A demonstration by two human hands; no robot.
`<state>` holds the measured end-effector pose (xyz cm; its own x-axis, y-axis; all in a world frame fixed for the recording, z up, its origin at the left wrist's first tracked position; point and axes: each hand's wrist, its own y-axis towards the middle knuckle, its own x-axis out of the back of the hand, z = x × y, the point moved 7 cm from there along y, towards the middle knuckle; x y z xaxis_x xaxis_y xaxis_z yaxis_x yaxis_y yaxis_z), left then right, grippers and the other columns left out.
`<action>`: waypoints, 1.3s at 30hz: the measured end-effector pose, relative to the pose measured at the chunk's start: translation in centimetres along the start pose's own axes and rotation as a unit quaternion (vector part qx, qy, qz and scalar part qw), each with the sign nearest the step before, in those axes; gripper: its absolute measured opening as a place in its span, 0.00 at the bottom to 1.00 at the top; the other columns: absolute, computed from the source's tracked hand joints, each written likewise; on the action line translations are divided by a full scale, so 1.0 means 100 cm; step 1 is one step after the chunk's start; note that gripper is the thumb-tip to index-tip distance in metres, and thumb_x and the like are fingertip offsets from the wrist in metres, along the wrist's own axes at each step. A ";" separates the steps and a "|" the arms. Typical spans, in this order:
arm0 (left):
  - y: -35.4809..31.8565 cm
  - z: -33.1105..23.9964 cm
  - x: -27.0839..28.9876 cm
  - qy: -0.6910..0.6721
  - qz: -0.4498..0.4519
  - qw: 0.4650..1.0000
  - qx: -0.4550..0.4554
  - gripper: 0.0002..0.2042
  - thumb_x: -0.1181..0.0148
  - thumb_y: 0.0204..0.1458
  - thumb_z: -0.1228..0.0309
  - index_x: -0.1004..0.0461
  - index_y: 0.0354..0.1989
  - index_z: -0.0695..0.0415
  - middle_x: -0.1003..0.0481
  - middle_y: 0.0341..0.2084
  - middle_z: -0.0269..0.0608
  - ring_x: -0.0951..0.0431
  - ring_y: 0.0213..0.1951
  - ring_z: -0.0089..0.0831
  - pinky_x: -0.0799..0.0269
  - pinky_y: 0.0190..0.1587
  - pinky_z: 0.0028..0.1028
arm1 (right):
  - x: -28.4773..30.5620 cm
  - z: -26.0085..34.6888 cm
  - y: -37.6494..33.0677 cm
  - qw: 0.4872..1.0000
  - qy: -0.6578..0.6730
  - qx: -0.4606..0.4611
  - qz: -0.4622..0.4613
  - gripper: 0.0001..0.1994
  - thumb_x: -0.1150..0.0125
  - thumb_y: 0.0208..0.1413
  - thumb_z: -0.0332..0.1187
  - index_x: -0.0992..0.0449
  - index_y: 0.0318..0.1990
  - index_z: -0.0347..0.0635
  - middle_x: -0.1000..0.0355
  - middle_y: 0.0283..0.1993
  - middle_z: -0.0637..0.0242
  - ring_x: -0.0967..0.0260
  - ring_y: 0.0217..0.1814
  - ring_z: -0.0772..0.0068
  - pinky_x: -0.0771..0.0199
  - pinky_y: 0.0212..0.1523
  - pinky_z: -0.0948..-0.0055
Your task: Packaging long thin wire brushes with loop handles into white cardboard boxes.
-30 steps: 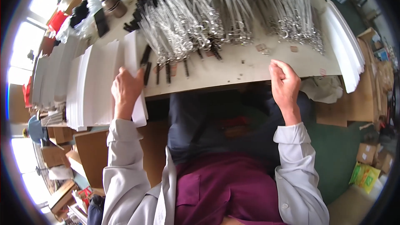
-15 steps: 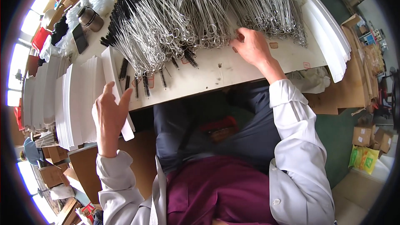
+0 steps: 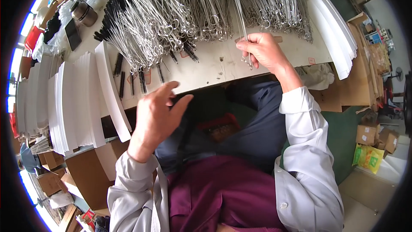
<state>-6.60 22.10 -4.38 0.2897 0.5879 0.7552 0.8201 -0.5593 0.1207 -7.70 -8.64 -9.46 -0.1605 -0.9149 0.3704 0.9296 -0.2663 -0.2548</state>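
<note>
A few thin wire brushes [image 3: 240, 15] with looped metal ends and black bristles are pinched in my right hand [image 3: 267, 52], above the near part of the table. My left hand [image 3: 158, 114] hangs in front of the table edge, fingers apart and holding nothing. Beyond my hands lies a big heap of similar brushes [image 3: 159, 21], loops toward me and dark bristles at the far side. A second heap [image 3: 279, 6] spreads to the right of the held ones. Several short black brush heads [image 3: 122, 83] stick out or lie loose at the table's near left.
Long white cardboard boxes [image 3: 81, 99] stand in rows at the left, one separate white strip [image 3: 110, 86] beside them. More long white pieces [image 3: 332, 34] lie at the right edge. A steel flask [image 3: 84, 13] and a dark phone [image 3: 73, 34] sit at the far left.
My right hand has drawn a few brushes out between the two heaps, toward me. My left hand has moved right, away from the white strip.
</note>
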 end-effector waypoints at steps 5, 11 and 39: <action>0.006 -0.022 -0.051 -0.154 0.073 0.985 -0.025 0.11 0.32 0.56 0.72 0.20 0.45 0.65 0.18 0.26 0.44 0.18 0.29 0.26 0.22 0.35 0.27 | -0.028 0.008 -0.047 0.989 0.142 0.019 0.042 0.10 0.35 0.64 0.34 0.19 0.39 0.34 0.25 0.28 0.69 0.34 0.18 0.86 0.35 0.15 0.82; -0.006 -0.034 -0.103 -0.459 0.220 0.853 0.114 0.12 0.39 0.63 0.74 0.23 0.52 0.65 0.20 0.33 0.36 0.21 0.32 0.20 0.21 0.37 0.23 | -0.050 0.012 -0.087 0.959 0.283 0.016 0.027 0.10 0.34 0.64 0.34 0.19 0.37 0.34 0.24 0.28 0.67 0.32 0.19 0.85 0.31 0.17 0.82; -0.005 -0.035 -0.095 -0.549 0.170 0.814 0.087 0.04 0.41 0.57 0.83 0.21 0.38 0.64 0.20 0.30 0.39 0.19 0.32 0.23 0.20 0.36 0.24 | -0.043 0.012 -0.106 0.910 0.373 0.122 -0.131 0.14 0.40 0.69 0.37 0.22 0.37 0.33 0.23 0.29 0.60 0.30 0.18 0.80 0.26 0.18 0.77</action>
<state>-11.47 14.77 -9.33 0.7027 0.6371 -0.3167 0.6299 -0.7641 -0.1395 -16.47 -1.52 -7.26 -0.4843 -0.8050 -0.3426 0.8579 -0.5137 -0.0058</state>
